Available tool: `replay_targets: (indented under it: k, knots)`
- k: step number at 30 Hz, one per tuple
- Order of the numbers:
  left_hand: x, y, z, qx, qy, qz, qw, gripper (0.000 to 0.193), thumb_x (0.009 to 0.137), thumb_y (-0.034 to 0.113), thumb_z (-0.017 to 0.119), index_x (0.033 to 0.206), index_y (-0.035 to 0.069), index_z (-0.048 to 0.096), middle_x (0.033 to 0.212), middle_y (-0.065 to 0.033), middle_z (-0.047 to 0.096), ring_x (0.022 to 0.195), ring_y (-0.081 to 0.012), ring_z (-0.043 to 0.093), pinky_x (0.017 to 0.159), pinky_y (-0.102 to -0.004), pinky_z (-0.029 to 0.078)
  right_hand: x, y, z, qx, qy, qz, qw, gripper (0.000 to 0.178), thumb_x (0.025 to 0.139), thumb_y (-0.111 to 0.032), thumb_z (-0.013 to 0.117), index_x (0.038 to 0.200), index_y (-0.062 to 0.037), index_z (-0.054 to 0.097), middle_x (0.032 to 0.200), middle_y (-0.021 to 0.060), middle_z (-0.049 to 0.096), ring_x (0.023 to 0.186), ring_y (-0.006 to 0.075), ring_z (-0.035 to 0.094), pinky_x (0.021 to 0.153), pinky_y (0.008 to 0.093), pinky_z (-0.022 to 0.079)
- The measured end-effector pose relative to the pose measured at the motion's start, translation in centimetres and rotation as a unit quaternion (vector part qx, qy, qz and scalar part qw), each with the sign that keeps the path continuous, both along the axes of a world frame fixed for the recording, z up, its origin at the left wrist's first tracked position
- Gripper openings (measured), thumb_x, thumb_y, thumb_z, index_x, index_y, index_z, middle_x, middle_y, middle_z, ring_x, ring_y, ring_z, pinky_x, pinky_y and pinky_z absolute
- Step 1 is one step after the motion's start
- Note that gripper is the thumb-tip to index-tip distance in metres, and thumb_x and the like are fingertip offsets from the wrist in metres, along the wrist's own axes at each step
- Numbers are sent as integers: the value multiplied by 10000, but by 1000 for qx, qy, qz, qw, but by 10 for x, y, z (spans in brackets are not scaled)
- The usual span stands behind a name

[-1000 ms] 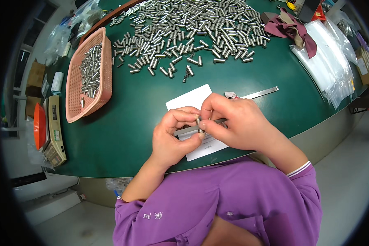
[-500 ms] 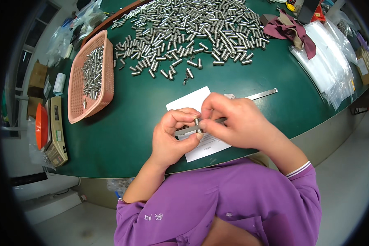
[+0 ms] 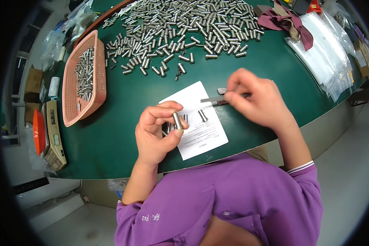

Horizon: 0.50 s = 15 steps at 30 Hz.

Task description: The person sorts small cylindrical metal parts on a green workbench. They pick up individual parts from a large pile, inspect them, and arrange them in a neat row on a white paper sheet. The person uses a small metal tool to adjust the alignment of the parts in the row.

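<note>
Left grip (image 3: 151, 133) is grasping one shiny silver cylindrical metal pin (image 3: 176, 121), pinched at its two ends between the thumb and the fingers. This pin leans slightly and is held above the left part of a white rectangular paper sheet (image 3: 211, 133) with lines of dark print. More silver metal pieces show just behind these fingers, but I cannot tell whether they are in the hand or on the paper. Right grip (image 3: 256, 100) is pinching a thin grey flat metal strip (image 3: 211, 99) between thumb and fingers; the free end of the strip points to the left, over the paper, and it is apart from the pin. Between the two hands, a second silver cylindrical pin (image 3: 203, 115) is on the paper. The paper lies on a dark green smooth tabletop (image 3: 131, 96) with a curved front edge. Beyond the hands is spread a large heap of silver cylindrical metal pins (image 3: 184, 30). To the left there is a pink perforated plastic basket (image 3: 99, 86), which contains similar pins, and next to it a beige weighing scale (image 3: 55, 135). At the far right, a maroon crumpled cloth (image 3: 281, 20) lies beside clear flat plastic bags (image 3: 322, 53)
</note>
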<state>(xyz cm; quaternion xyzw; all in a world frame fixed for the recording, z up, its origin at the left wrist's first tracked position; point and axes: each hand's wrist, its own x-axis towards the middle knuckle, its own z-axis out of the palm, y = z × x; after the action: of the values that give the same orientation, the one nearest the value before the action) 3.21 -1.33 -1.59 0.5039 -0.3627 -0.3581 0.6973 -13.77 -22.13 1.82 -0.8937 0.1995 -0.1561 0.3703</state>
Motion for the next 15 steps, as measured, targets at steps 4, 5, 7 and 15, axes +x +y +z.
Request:
replay_targets:
  k: [4, 5, 7, 15]
  knots:
    - [-2, -9, 3, 74, -346, 44, 934, 352, 677, -2, 755, 982, 70, 595, 1166, -98, 611, 1191, -300, 521, 966, -428, 420, -23, -18, -19, 113, -117, -130, 978, 135, 868, -133, 673, 916, -57, 573, 589, 10, 594, 538, 83, 504, 545, 251, 396]
    - [-3, -12, 4, 95, -423, 59, 899, 345, 660, 21, 765, 961, 79, 608, 1147, -78, 611, 1237, -327, 483, 991, -455, 389, -24, -19, -23, 112, -143, -154, 971, 131, 871, -124, 671, 911, -51, 570, 589, 4, 583, 540, 66, 482, 544, 239, 386]
    - [-9, -18, 12, 117, -533, 79, 834, 354, 639, 16, 759, 950, 80, 603, 1112, -82, 605, 1249, -348, 470, 1002, -470, 389, -24, -21, -26, 82, -129, -158, 976, 130, 874, -130, 668, 913, -54, 570, 593, 3, 586, 534, 69, 486, 539, 242, 386]
    - [-22, -21, 10, 201, -569, 67, 795, 399, 638, 113, 810, 986, 86, 617, 1183, -97, 533, 1276, -370, 422, 1022, -491, 313, -21, -18, -26, 20, -115, -139, 983, 142, 875, -156, 668, 919, -62, 570, 621, 21, 629, 522, 116, 549, 521, 262, 413]
